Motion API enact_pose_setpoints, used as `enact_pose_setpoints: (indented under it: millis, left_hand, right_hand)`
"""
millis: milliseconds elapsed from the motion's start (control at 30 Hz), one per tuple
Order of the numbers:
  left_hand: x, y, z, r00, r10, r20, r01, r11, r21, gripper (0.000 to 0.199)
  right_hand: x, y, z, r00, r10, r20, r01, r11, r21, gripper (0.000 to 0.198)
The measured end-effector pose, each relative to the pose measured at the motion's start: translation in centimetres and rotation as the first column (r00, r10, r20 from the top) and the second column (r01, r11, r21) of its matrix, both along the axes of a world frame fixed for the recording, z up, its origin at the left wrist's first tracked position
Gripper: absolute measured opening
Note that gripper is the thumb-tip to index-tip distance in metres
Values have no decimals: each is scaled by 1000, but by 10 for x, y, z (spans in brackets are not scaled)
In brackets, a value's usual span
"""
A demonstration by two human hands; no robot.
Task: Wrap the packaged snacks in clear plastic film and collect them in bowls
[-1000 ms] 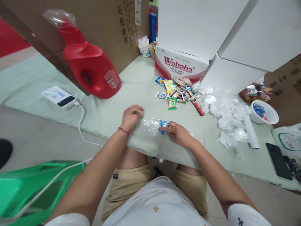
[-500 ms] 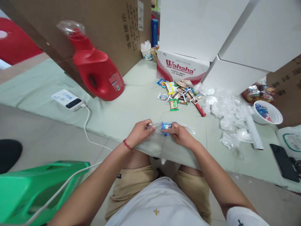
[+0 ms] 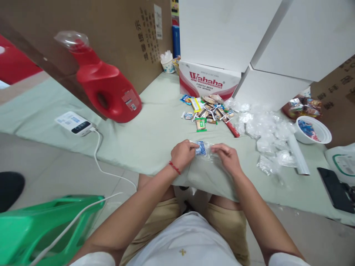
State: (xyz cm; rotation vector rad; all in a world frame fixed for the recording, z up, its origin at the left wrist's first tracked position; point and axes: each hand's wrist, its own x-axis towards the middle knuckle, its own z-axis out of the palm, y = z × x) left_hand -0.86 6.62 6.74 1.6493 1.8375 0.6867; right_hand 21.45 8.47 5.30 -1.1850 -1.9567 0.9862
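Close to the table's front edge lies a small blue-and-white snack packet (image 3: 202,147) with clear plastic wrap (image 3: 210,152) about it. My left hand (image 3: 182,154) is closed on the packet's left side, its index finger pressing the top. To the right, the fingers of my right hand (image 3: 227,158) pinch the loose end of the clear wrap. Beyond both hands sits a pile of small wrapped snacks (image 3: 206,111), several in yellow, green or brown wrappers. A red stick-shaped packet (image 3: 232,129) lies at the pile's near right side.
Crumpled clear plastic pieces (image 3: 266,129) and a clear roll (image 3: 298,155) lie to the right, near a white bowl (image 3: 325,137) of wrappers. A red jug (image 3: 111,92) and a white device (image 3: 73,123) with a cable stand left. White boxes (image 3: 216,33) rise behind.
My left hand has moved right, from the wrap's left end onto the packet. My right hand has left the packet and shifted right to the wrap's other end.
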Motion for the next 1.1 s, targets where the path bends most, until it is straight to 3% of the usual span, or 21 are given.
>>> enact_pose_setpoints:
  millis: [67, 100, 167, 233, 300, 400, 500, 633, 700, 767, 833, 867, 967, 1033, 1100]
  left_hand:
    - [3, -3, 0, 992, 21, -122, -14, 998, 57, 34]
    - [4, -3, 0, 986, 54, -155, -39, 995, 97, 36]
    - [5, 0, -2, 970, 151, -190, -121, 980, 161, 52]
    - [4, 4, -7, 955, 216, -203, -190, 972, 140, 67]
    - [4, 7, -13, 956, 209, -208, -198, 978, 71, 56]
    - [11, 6, -17, 972, 152, -182, -150, 988, 24, 34]
    - [27, 0, -10, 987, 130, -98, -121, 988, 93, 25]
    - [53, -11, 3, 975, 107, -195, -40, 946, 321, 21]
    - [64, -16, 3, 947, 87, -310, 44, 919, 392, 14]
    - [71, -22, -4, 925, 18, -379, 154, 896, 417, 18]
    - [75, -29, -17, 921, -131, -367, 296, 847, 442, 30]
    - [77, -33, -23, 916, -225, -333, 368, 802, 470, 41]
    - [82, -44, -34, 869, -469, -158, 462, 653, 599, 72]
    - [86, -51, -32, 830, -557, -29, 442, 625, 643, 79]
    - [84, -57, -25, 804, -593, 54, 434, 645, 629, 78]
  right_hand:
    - [3, 14, -7, 949, -294, 111, 288, 955, 68, 41]
    - [2, 20, -10, 913, -359, 195, 343, 933, 112, 44]
    - [-1, 27, -16, 862, -356, 361, 323, 935, 150, 47]
    - [-6, 27, -20, 843, -299, 447, 271, 954, 126, 32]
    - [-10, 22, -19, 844, -269, 463, 240, 963, 122, 18]
    - [-15, 13, -11, 860, -239, 451, 220, 971, 96, 12]
    - [-19, 4, -1, 914, -239, 327, 247, 969, 18, 11]
    - [-28, -13, 0, 958, -256, -131, 225, 951, -213, 19]
    - [-31, -23, -3, 867, -308, -391, 132, 900, -417, 26]
    - [-30, -32, -6, 726, -420, -545, 26, 809, -588, 36]
    - [-24, -38, -8, 609, -519, -599, -37, 736, -676, 43]
    - [-20, -39, -9, 578, -546, -607, -40, 724, -689, 45]
    - [-7, -41, -13, 584, -552, -596, 48, 756, -653, 42]
    - [3, -44, -15, 616, -541, -572, 105, 776, -621, 43]
    - [16, -48, -17, 642, -531, -554, 132, 787, -602, 42]
